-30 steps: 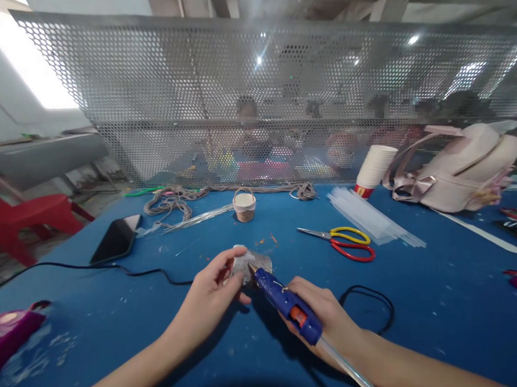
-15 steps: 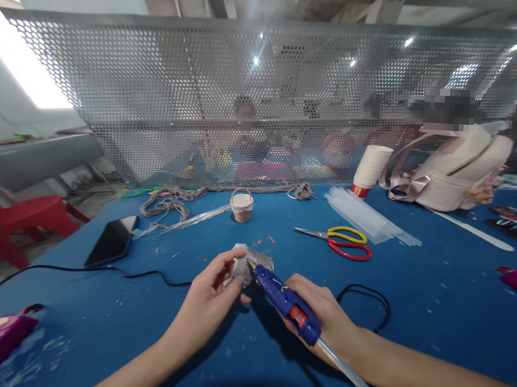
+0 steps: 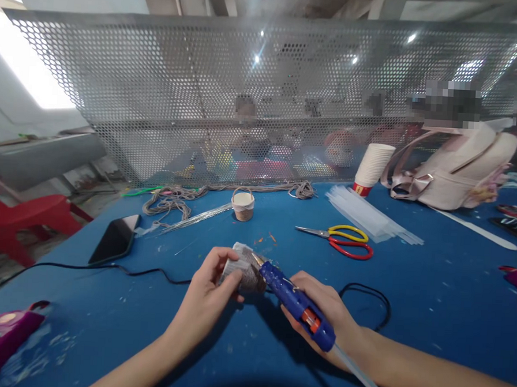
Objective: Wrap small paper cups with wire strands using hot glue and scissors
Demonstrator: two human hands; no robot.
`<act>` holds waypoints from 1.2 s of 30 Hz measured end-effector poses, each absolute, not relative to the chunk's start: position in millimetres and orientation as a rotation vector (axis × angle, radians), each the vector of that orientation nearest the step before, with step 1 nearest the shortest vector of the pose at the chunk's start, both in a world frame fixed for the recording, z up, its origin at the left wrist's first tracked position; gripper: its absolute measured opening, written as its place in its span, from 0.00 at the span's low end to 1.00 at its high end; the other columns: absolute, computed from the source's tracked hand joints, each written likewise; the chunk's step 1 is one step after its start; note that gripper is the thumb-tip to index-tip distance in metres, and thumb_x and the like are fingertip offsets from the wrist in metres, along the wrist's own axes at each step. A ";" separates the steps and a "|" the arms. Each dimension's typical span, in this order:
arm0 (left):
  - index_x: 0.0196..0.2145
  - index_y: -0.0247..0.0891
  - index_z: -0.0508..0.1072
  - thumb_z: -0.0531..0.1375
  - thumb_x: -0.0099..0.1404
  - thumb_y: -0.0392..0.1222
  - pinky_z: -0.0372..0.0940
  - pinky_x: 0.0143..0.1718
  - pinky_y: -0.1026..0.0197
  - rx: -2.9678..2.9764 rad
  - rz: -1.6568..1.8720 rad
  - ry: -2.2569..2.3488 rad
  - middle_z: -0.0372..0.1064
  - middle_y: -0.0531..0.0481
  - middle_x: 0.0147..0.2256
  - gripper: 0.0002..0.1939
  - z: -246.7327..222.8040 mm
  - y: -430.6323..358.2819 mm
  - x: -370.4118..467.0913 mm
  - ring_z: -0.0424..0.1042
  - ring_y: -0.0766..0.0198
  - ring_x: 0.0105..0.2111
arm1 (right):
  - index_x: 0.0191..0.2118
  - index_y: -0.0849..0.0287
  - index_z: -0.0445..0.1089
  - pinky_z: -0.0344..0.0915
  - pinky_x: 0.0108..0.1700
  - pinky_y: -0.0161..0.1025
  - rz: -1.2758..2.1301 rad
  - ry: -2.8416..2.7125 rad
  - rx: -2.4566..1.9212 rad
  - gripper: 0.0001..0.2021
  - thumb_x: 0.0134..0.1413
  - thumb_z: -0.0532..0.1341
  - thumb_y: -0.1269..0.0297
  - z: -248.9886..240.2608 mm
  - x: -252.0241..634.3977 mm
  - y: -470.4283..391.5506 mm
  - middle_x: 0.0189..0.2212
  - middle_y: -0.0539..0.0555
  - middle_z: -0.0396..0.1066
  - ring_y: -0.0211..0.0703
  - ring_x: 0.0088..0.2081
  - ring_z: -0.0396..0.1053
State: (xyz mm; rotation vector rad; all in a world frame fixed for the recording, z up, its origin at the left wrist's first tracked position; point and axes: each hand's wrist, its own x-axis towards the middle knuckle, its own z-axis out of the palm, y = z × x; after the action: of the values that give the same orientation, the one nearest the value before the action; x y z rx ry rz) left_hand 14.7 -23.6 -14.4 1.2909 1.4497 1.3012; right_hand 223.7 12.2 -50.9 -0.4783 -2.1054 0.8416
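Observation:
My left hand (image 3: 212,289) is closed around a small grey-and-white piece (image 3: 249,274) that looks like a cup wrapped in cord or paper; my fingers cover part of it. In my right hand (image 3: 322,303) is a blue hot glue gun (image 3: 294,299), its metal tip at the upper right side of the wrapped piece. Whether the tip touches it I cannot tell. A clear glue stick (image 3: 362,372) sticks out of the gun's back end. Beyond my hands stands a small basket (image 3: 243,206) with a white inside, a brown lower wall and a thin handle.
Scissors (image 3: 338,239) with yellow and red handles lie right of centre, near translucent strips (image 3: 370,214). Stacked paper cups (image 3: 373,168) and a pale backpack (image 3: 454,166) stand behind. Grey cord (image 3: 166,203), a phone (image 3: 114,239) and a black cable (image 3: 141,274) lie left, a purple tool (image 3: 8,336) nearer.
The wrapped piece has turned in my left hand, showing more of its side. My right hand and the glue gun have shifted slightly right and down.

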 end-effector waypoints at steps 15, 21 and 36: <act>0.37 0.42 0.68 0.58 0.60 0.49 0.74 0.27 0.59 1.305 1.321 1.471 0.63 0.58 0.27 0.11 -14.7 -23.9 12.7 0.66 0.66 0.27 | 0.40 0.59 0.62 0.61 0.29 0.35 0.698 -2.217 -0.398 0.04 0.60 0.54 0.65 -50.1 224.1 10.5 0.31 0.56 0.67 0.41 0.29 0.64; 0.35 0.42 0.70 0.59 0.59 0.48 0.74 0.28 0.60 1.313 1.296 1.462 0.62 0.58 0.25 0.09 -14.6 -24.3 13.4 0.65 0.67 0.26 | 0.40 0.59 0.61 0.60 0.28 0.35 0.632 -2.266 -0.392 0.06 0.61 0.53 0.63 -51.9 223.4 10.1 0.29 0.57 0.68 0.41 0.27 0.64; 0.35 0.40 0.72 0.58 0.59 0.50 0.75 0.28 0.60 1.289 1.302 1.515 0.63 0.55 0.28 0.12 -13.9 -22.4 13.8 0.66 0.67 0.26 | 0.38 0.59 0.61 0.59 0.27 0.34 0.611 -2.318 -0.480 0.04 0.59 0.53 0.66 -50.7 224.3 9.9 0.29 0.56 0.67 0.40 0.26 0.63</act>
State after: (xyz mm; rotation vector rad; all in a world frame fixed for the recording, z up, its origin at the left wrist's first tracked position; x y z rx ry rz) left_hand 13.8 -22.4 -13.9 1.2894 1.5151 1.3019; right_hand 224.3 9.9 -50.7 -0.4795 -2.3182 0.6113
